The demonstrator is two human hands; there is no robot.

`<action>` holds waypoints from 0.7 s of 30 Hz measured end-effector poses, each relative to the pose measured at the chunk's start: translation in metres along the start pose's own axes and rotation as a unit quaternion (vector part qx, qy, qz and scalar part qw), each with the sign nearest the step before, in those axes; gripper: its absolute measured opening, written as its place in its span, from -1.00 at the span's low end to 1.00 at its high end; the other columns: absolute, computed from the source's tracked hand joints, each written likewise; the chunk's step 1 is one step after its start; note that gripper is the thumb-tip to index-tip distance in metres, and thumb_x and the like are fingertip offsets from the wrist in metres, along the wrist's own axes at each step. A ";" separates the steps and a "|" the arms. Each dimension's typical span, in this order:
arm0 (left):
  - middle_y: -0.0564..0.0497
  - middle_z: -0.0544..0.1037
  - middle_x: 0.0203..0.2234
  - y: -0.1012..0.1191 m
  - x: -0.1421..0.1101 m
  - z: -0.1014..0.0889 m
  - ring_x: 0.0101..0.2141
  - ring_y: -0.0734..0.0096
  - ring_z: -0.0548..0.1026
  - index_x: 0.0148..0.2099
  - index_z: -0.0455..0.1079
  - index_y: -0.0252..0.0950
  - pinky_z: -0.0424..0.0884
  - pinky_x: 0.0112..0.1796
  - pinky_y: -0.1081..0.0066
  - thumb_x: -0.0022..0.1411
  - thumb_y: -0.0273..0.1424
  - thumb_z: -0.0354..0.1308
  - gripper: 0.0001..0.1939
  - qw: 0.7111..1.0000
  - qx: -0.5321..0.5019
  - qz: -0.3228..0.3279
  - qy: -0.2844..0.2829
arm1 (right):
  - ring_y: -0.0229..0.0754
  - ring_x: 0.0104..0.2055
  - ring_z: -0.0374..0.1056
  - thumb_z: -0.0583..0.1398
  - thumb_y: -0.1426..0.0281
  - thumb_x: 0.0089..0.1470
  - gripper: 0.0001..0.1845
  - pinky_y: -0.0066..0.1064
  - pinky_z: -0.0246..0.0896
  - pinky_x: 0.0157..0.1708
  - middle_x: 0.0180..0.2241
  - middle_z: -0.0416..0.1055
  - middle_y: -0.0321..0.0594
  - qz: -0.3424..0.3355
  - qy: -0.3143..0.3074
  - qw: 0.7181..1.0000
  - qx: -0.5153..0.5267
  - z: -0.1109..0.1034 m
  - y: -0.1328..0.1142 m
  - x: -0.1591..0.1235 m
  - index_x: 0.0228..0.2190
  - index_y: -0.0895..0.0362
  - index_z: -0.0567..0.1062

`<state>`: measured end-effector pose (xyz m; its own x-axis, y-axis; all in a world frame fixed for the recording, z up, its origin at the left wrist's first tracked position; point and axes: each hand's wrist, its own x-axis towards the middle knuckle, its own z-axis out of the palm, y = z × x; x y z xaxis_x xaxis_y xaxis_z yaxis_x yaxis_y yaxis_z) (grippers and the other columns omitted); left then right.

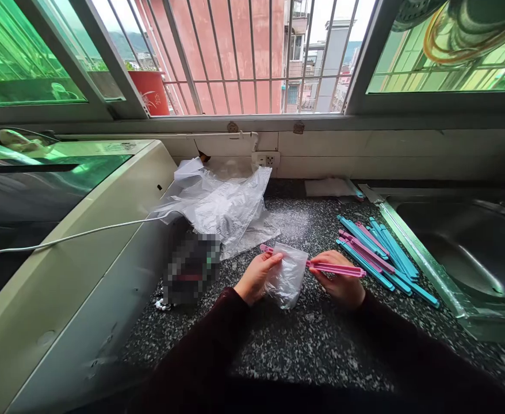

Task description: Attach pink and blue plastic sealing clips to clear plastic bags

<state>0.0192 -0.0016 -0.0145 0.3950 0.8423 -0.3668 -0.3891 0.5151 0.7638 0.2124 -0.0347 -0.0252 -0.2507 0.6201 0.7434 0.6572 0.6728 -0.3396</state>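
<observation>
My left hand (256,277) pinches a small clear plastic bag (292,282) between thumb and fingers, above the speckled counter. A pink bag sealing clip (341,269) runs across at the bag's upper part; its far left end shows beyond my left fingers. My right hand (339,286) is closed round the clip's right portion, just beside the bag. Whether the clip is fastened on the plastic, I cannot tell. To the right of my right hand lies a loose pile of blue sealing clips (397,253) and pink sealing clips (364,248).
Crumpled clear plastic bags (226,210) lie at the back left, with a blurred dark object (192,267) in front. A white cable (84,233) crosses the pale appliance (80,276) on the left. At right is a metal sink (472,247); a barred window stands behind.
</observation>
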 end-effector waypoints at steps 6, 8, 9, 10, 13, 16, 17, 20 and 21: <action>0.04 0.45 -0.62 0.000 0.000 0.000 -0.60 0.57 0.33 -0.46 0.45 -0.43 0.14 -0.51 0.54 -0.30 -0.27 0.39 -0.63 1.000 0.010 0.003 0.009 | -0.19 -0.35 0.37 0.15 0.49 0.04 -0.90 -0.33 0.33 -0.36 -0.42 0.44 -0.19 0.027 -0.021 0.998 0.048 -0.004 -0.003 0.001 -0.32 0.13 0.41; 0.03 0.46 -0.62 0.000 -0.001 0.001 -0.58 0.55 0.34 -0.46 0.45 -0.43 0.16 -0.49 0.53 -0.32 -0.28 0.39 -0.64 1.000 0.002 0.007 0.014 | -0.20 -0.35 0.37 0.15 0.51 0.04 -0.86 -0.34 0.34 -0.37 -0.41 0.43 -0.17 0.035 -0.020 0.997 0.060 -0.005 -0.003 0.002 -0.29 0.14 0.41; 0.03 0.46 -0.62 0.000 -0.001 0.002 -0.58 0.55 0.34 -0.47 0.45 -0.43 0.17 -0.49 0.53 -0.33 -0.29 0.39 -0.64 1.000 -0.002 0.009 0.018 | -0.20 -0.35 0.36 0.16 0.52 0.03 -0.84 -0.35 0.34 -0.37 -0.41 0.43 -0.17 0.035 -0.015 0.997 0.062 -0.006 -0.004 0.002 -0.28 0.14 0.41; 0.03 0.46 -0.62 0.001 -0.002 0.002 -0.59 0.55 0.34 -0.47 0.45 -0.43 0.16 -0.50 0.53 -0.34 -0.29 0.40 -0.64 1.000 -0.005 0.011 0.023 | -0.20 -0.35 0.36 0.16 0.53 0.02 -0.83 -0.35 0.34 -0.38 -0.41 0.42 -0.16 0.032 -0.007 0.998 0.062 -0.006 -0.004 0.002 -0.27 0.14 0.41; 0.03 0.46 -0.63 0.001 -0.003 0.004 -0.60 0.55 0.34 -0.48 0.45 -0.43 0.14 -0.52 0.53 -0.35 -0.29 0.39 -0.64 0.999 -0.009 0.015 0.031 | -0.20 -0.34 0.36 0.17 0.55 0.01 -0.81 -0.34 0.34 -0.36 -0.39 0.42 -0.16 0.019 0.019 0.997 0.067 -0.004 -0.004 0.001 -0.27 0.13 0.41; 0.04 0.45 -0.65 0.001 -0.004 0.005 -0.61 0.55 0.32 -0.49 0.44 -0.43 0.13 -0.53 0.53 -0.33 -0.29 0.38 -0.65 0.999 -0.009 0.019 0.028 | -0.21 -0.35 0.37 0.16 0.56 0.01 -0.82 -0.35 0.35 -0.36 -0.40 0.42 -0.18 0.016 0.039 0.996 0.081 -0.003 -0.005 0.000 -0.30 0.13 0.42; 0.05 0.44 -0.66 0.001 -0.004 0.005 -0.61 0.56 0.31 -0.50 0.44 -0.42 0.12 -0.53 0.53 -0.33 -0.28 0.38 -0.66 0.999 -0.007 0.020 0.028 | -0.22 -0.35 0.37 0.16 0.56 0.01 -0.83 -0.35 0.35 -0.37 -0.40 0.42 -0.19 0.016 0.044 0.995 0.084 -0.003 -0.005 0.000 -0.31 0.13 0.42; 0.06 0.43 -0.66 0.000 -0.004 0.006 -0.62 0.57 0.30 -0.50 0.44 -0.42 0.11 -0.54 0.53 -0.31 -0.26 0.37 -0.66 0.999 0.005 0.026 0.029 | -0.23 -0.36 0.37 0.16 0.56 0.00 -0.84 -0.38 0.35 -0.39 -0.41 0.42 -0.21 0.013 0.056 0.995 0.083 -0.003 -0.007 0.000 -0.32 0.12 0.42; 0.06 0.43 -0.66 0.000 -0.005 0.005 -0.63 0.57 0.29 -0.50 0.44 -0.42 0.10 -0.54 0.53 -0.31 -0.25 0.36 -0.66 0.999 0.009 0.028 0.028 | -0.24 -0.36 0.37 0.17 0.56 0.00 -0.83 -0.38 0.35 -0.38 -0.40 0.43 -0.21 0.010 0.059 0.995 0.082 -0.003 -0.007 -0.001 -0.32 0.11 0.42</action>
<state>0.0220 -0.0064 -0.0101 0.3255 0.8779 -0.3511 -0.3950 0.4636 0.7931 0.2103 -0.0410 -0.0215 -0.1469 0.5880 0.7954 0.5345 0.7238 -0.4364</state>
